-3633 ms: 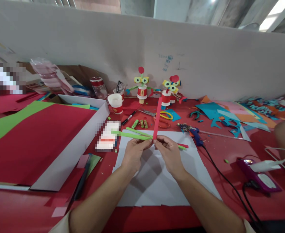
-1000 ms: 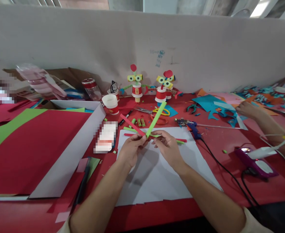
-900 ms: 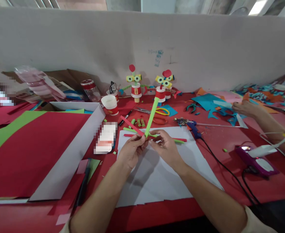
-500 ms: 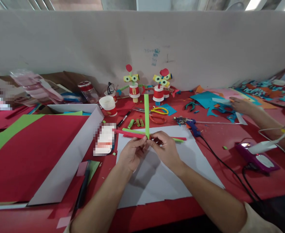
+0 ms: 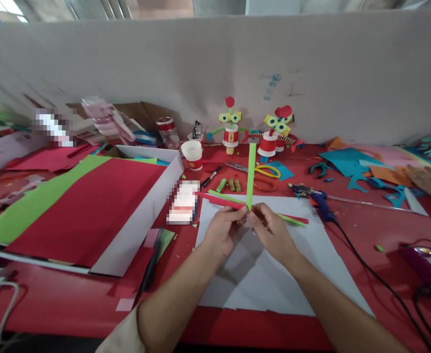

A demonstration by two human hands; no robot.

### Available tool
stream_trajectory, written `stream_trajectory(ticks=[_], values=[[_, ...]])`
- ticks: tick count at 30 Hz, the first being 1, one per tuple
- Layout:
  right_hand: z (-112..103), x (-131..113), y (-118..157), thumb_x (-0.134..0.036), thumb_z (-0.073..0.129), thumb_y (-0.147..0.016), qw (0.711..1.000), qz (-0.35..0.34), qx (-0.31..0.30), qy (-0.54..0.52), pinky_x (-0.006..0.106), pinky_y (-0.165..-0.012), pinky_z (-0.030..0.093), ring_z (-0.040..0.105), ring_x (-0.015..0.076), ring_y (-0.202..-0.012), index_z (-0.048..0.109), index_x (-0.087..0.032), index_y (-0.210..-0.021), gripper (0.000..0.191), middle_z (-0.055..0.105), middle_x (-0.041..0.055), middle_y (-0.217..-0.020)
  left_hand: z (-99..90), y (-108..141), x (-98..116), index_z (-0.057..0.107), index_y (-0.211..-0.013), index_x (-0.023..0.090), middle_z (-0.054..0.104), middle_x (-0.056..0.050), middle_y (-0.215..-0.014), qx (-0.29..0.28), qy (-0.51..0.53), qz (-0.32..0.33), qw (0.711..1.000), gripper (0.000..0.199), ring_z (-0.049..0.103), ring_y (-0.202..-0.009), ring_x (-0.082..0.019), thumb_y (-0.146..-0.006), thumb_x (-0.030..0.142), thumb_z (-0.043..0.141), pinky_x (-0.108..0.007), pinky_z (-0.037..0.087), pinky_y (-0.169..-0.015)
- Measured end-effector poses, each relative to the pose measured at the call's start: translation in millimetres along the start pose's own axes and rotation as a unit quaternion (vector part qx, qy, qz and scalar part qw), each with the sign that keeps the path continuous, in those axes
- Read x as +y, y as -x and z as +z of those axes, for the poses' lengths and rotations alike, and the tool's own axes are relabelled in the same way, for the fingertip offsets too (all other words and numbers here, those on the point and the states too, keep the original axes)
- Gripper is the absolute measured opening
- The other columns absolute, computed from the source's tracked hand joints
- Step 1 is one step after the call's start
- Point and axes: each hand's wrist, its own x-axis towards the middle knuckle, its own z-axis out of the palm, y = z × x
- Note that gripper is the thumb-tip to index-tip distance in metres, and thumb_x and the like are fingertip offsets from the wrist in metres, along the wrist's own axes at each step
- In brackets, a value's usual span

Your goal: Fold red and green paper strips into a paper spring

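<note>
Pinching upright green strip [image 5: 251, 176], red strip [image 5: 221, 200] at its base, both hands [image 5: 221, 231] close together, fingers closed

A pale grey partition [image 5: 134, 63] with blue scribbles [image 5: 273, 86] lines the red bench's [image 5: 72, 306] far edge; bright light [image 5: 3, 7] shows beyond its far left corner

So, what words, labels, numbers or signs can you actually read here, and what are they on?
None is clear enough to quote.
Wall: blue writing, too blurred; dark strokes beside it, no sure letter.
Left cup figure: yellow marks on its red band, too small.
Paper cup: mark on its red band, too small.
White rectangle near the marker: pixelated.
</note>
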Motion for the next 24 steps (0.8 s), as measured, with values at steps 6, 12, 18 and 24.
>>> stream_trajectory(ticks=[6,12,18,24], values=[[-0.4,-1.2,1.5,-0.041,0.046,-0.090,1.000,-0.008,-0.013,0.019,0.025,-0.058,0.037,0.051,0.0144,-0.062,0.051,-0.022,-0.076,0.024,0.055,-0.0013,-0.065,-3.9,-1.2,-1.1,0.063,-0.055,0.014,0.055,0.003,-0.054,0.001,-0.029,-0.004,1.000,0.020,0.045,-0.052,-0.006,-0.048,0.018,0.081,-0.021,0.038,-0.054],[0.2,1.1,1.3,-0.043,0.047,-0.089,0.997,0.017,-0.025,-0.065,0.023,-0.055,0.037,0.048,0.0116,-0.055,0.050,-0.022,-0.071,0.028,0.048,-0.0047,-0.058,-2.8,1.6,3.0,0.062,-0.052,0.013,0.052,0.003,-0.050,-0.009,-0.043,-0.006,0.999,0.019,0.044,-0.049,-0.006,-0.050,0.018,0.080,-0.020,0.034,-0.048],[2.6,3.8,-0.7,-0.034,0.050,-0.086,0.987,0.059,-0.010,-0.148,0.022,-0.050,0.037,0.045,0.0099,-0.047,0.048,-0.021,-0.064,0.026,0.047,-0.0061,-0.050,0.0,6.6,4.4,0.066,-0.061,0.013,0.057,0.001,-0.057,-0.053,-0.044,0.008,0.998,0.017,0.049,-0.054,-0.007,-0.056,0.022,0.079,-0.019,0.039,-0.051],[4.5,-1.3,3.3,-0.031,0.051,-0.084,0.989,0.042,0.014,-0.138,0.022,-0.049,0.035,0.045,0.0093,-0.046,0.047,-0.020,-0.059,0.027,0.047,-0.0060,-0.047,3.4,8.2,-0.9,0.066,-0.059,0.013,0.058,0.001,-0.057,-0.037,-0.067,0.054,0.996,0.018,0.049,-0.053,-0.006,-0.057,0.024,0.081,-0.018,0.041,-0.053]])
